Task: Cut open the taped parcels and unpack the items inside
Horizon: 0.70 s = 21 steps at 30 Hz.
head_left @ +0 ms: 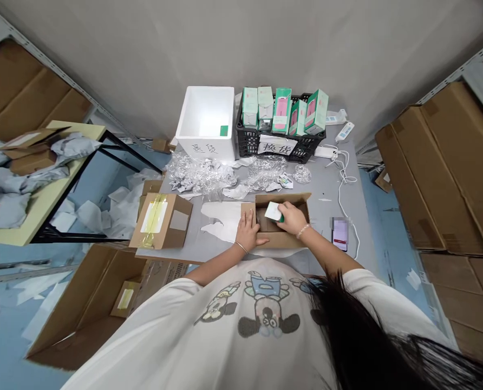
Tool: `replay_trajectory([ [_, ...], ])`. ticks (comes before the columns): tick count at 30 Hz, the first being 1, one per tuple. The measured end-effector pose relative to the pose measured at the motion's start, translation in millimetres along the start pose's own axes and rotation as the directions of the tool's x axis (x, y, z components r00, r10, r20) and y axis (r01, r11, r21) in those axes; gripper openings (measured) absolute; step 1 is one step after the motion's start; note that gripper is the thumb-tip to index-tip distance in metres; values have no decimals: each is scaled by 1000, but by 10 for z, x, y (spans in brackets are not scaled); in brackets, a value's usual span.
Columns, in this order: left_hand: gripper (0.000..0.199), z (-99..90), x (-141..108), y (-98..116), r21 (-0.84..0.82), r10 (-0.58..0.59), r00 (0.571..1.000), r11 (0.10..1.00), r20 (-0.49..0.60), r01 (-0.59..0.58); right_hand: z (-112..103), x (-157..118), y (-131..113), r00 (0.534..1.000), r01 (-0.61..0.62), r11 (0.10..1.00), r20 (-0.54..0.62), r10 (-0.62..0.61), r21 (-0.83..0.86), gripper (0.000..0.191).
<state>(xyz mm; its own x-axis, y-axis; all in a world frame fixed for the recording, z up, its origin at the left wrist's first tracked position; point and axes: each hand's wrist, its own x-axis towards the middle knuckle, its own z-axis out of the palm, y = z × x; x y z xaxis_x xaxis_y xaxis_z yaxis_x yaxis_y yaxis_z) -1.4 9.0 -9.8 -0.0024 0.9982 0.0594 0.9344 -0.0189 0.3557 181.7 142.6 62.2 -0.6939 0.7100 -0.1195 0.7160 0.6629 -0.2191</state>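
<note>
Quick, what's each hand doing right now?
Left hand: open, resting on the open carton's left end.
Right hand: closed, holding a white-and-green box.

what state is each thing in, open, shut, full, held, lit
Near carton: open
Green-and-white box: held in right hand
Left hand: resting on near carton's left end
Taped carton: shut
White foam bin: open, green item inside
Black crate: open-topped, holding boxes
Phone: screen lit
Clear wrap: crumpled
Floor carton: open

A grey table (326, 181) bears cartons (284, 240), a crate (247, 145), wrap (209, 181) and a phone (339, 234).
</note>
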Motion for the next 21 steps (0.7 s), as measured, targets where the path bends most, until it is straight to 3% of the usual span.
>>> replay_trajectory([
  [3,59,-3,104,-1,2,-15,1000,1000,4,15,-238,-299,164,958,7,983,-282,45,181,37],
  [6,59,-55,273,-12,20,-4,999,1000,38,3,-508,-633,295,804,26,940,-566,182,339,44],
  [9,56,-111,468,-44,25,13,998,1000,65,-15,-774,-997,381,636,38,884,-693,339,467,55],
  [11,54,-140,596,-73,18,22,997,1000,72,-23,-877,-1223,390,604,65,858,-704,373,510,60],
  [13,53,-162,713,-99,14,24,997,1000,75,-25,-861,-1395,337,646,91,844,-676,355,529,61],
  [15,53,-180,812,-118,16,23,996,1000,81,-24,-698,-1484,217,725,101,836,-615,309,539,58],
  [17,54,-195,888,-130,25,25,996,999,91,-28,-413,-1482,51,808,97,837,-534,250,539,52],
  [21,49,-245,962,-130,55,58,993,996,103,-64,282,-1308,-246,894,15,847,-386,227,532,43],
])
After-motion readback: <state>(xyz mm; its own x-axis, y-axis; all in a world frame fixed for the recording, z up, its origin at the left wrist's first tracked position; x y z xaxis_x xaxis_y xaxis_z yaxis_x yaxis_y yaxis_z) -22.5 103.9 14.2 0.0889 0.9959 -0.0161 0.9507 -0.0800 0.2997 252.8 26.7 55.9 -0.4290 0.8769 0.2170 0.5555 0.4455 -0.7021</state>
